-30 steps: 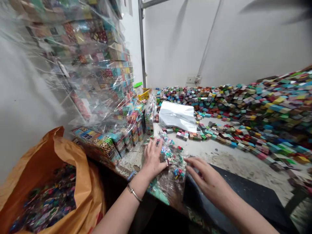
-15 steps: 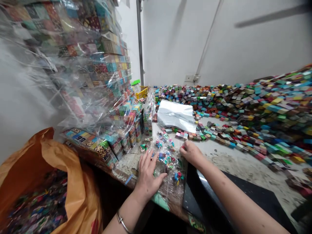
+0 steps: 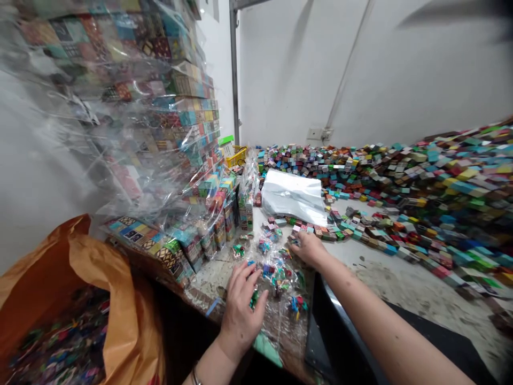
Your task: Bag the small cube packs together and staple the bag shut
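My left hand (image 3: pixel 242 310) rests low over the near table edge, fingers apart and thumb spread, with a small green piece (image 3: pixel 254 299) showing between thumb and fingers. My right hand (image 3: pixel 310 250) is at the right side of a scatter of small colourful plastic pieces in clear wrap (image 3: pixel 276 272), its fingers bent together; whatever they grip is hidden. Nearer me lies a blue and red piece (image 3: pixel 298 305). A green piece (image 3: pixel 238 251) sits beyond my left fingertips.
A tall stack of patterned boxes in clear film (image 3: pixel 180 117) rises at left, above an orange sack (image 3: pixel 128 299) of small pieces. Silvery bags (image 3: pixel 294 195) lie ahead. Many little blocks (image 3: pixel 401 176) are heaped along the wall. A black tray (image 3: pixel 336 331) is under my right forearm.
My right hand has shifted slightly away from me, towards the row of little blocks, and its fingers have loosened a little. My left hand has turned slightly, with its fingers more bent.
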The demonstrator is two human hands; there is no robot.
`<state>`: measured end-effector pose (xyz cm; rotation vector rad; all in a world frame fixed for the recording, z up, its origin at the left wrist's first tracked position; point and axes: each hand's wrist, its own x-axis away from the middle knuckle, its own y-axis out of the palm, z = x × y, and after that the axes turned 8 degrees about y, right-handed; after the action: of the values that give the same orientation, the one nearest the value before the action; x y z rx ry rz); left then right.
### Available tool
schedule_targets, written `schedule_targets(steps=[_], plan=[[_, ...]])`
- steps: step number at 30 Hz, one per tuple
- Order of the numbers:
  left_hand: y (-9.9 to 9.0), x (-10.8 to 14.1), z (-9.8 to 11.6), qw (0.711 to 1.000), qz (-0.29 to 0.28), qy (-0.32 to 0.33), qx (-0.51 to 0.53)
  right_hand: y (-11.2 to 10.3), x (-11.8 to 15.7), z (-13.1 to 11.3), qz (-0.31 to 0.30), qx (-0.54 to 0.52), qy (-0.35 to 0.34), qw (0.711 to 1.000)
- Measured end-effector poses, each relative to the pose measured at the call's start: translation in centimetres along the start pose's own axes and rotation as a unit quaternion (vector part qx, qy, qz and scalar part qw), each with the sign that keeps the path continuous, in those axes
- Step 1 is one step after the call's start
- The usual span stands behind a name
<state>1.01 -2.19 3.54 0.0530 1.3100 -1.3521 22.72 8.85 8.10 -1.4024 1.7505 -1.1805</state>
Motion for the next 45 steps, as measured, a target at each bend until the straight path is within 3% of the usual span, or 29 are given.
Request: schedule_targets(steps=[4, 8, 15, 21, 25, 31, 35, 39, 41, 43, 45], plan=[[0.1, 0.0, -0.1, 1.0, -0.001, 0.0, 0.001, -1.2, -0.2, 0.8, -0.003, -0.004, 0.004, 1.0], [0.0, 0.1, 0.0, 1.0, -0.007, -0.005, 0.004, -2.5, -0.6, -0.4, 0.013, -0.033, 0.021, 0.999], [0.0, 0.2, 0.1, 1.0, -0.007, -0.001, 0.0, -0.2, -2.3, -3.8, -0.044, -0.022, 0.0, 0.999], [0.1, 0.3, 0.0, 1.0, 0.012, 0.002, 0.0, -0.5, -2.6, -1.8, -0.055, -0.012, 0.03, 0.998], [0.1, 0.2, -0.1, 1.0, 0.026, 0.001, 0.01, -1.3, -1.7, -0.5, -0.032, -0.076, 0.055, 0.995], [-0.1, 0.3, 0.0, 0.999, 0.02, -0.008, 0.025, -3.1, -0.3, -0.5, -0.014, -0.181, 0.048, 0.982], [-0.3, 0.3, -0.2, 0.998, 0.049, -0.008, 0.049, -4.4, 1.8, -0.5, -0.043, -0.245, 0.026, 0.968], [-0.8, -0.6, 1.0, 0.987, 0.071, -0.049, 0.134, -5.2, 6.1, -0.8, -0.082, -0.279, 0.001, 0.957], [-1.1, -1.5, 2.4, 0.964, 0.045, -0.102, 0.241, -5.2, 8.9, -1.4, -0.114, -0.287, -0.014, 0.951], [-1.4, -2.4, 4.0, 0.922, 0.007, -0.163, 0.351, -4.7, 11.7, -2.0, -0.149, -0.282, -0.05, 0.946], [-1.5, -3.2, 5.5, 0.879, -0.019, -0.219, 0.422, -4.0, 14.1, -2.4, -0.142, -0.257, -0.114, 0.949]])
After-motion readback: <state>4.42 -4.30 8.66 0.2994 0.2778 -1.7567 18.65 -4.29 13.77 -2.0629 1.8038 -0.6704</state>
